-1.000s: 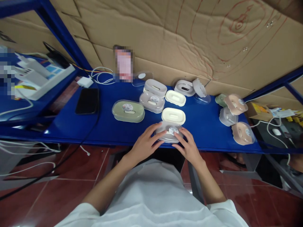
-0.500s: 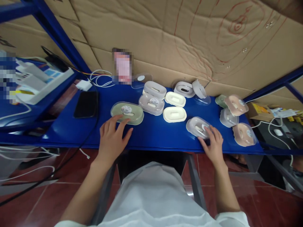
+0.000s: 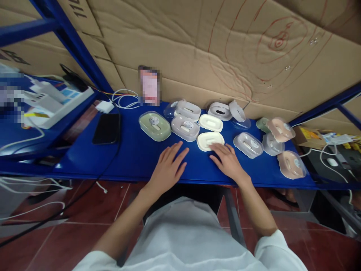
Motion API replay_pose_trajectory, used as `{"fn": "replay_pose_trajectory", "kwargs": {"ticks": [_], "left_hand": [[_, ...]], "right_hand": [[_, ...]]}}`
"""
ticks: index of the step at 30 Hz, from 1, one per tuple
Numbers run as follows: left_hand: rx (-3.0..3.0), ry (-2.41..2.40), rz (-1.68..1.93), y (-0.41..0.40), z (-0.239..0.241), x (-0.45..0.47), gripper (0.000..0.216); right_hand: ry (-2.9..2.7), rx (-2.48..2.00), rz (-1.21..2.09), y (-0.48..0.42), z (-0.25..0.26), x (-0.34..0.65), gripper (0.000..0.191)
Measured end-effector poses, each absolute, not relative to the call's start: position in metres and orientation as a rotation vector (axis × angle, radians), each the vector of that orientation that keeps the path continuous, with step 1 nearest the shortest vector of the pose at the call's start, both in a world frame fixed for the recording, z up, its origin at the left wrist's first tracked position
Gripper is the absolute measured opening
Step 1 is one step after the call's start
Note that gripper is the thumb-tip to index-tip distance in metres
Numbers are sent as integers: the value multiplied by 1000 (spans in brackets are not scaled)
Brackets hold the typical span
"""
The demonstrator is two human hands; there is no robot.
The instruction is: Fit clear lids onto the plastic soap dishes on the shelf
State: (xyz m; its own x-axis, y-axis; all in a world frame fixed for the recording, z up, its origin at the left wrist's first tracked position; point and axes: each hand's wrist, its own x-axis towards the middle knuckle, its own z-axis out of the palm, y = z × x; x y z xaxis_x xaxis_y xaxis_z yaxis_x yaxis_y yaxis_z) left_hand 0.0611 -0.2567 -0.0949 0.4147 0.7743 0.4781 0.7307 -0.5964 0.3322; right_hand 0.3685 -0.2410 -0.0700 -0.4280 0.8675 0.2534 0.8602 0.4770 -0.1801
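The blue shelf (image 3: 135,158) runs across in front of me, backed by a cardboard wall (image 3: 197,49). A black phone (image 3: 106,128) lies flat on it at left, with a white charger (image 3: 104,106) and coiled cable (image 3: 122,98) behind it.

My left hand (image 3: 168,169) rests palm down on bare shelf, fingers spread, holding nothing. My right hand (image 3: 228,162) is also flat and open, fingers slightly apart; its fingertips touch the near edge of the cream box (image 3: 210,140), gripping nothing.

The cream box sits mid-shelf, directly ahead, without a clear cover. Just behind it lies a second cream box (image 3: 210,122). To its left is a grey lidded box (image 3: 185,128), then a green lidded box (image 3: 155,126). To its right is another clear-lidded grey box (image 3: 248,144), apart from my right hand. Farther right sit two pink boxes (image 3: 291,164), (image 3: 280,126). At the back wall stand more grey pieces (image 3: 220,110).
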Motion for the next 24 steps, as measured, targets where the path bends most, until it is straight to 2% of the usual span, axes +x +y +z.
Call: {"fn": "replay_pose_trajectory", "kwargs": {"ticks": [2,6,11,14,18,24], "left_hand": [[2627,1278,849,-262,-97,68,53],[2681,1176,776,-268,-105,76,50],[2625,1246,802,-271,-111,76,47],[2591,1262,836,-272,-110,74,43],[2543,1249,868,-273,-109,70,41],[2446,1161,1087,-275,-105,67,55]], "right_hand": [[-2463,-1370,122,-230,-59,351,38],[-2365,-1292,75,-174,-38,326,39],[-2449,-1446,40,-68,-34,296,39],[-2493,-1499,69,-35,-37,289,35],[-2394,-1512,36,-54,-35,306,38],[-2166,-1299,27,-187,-34,345,38]]}}
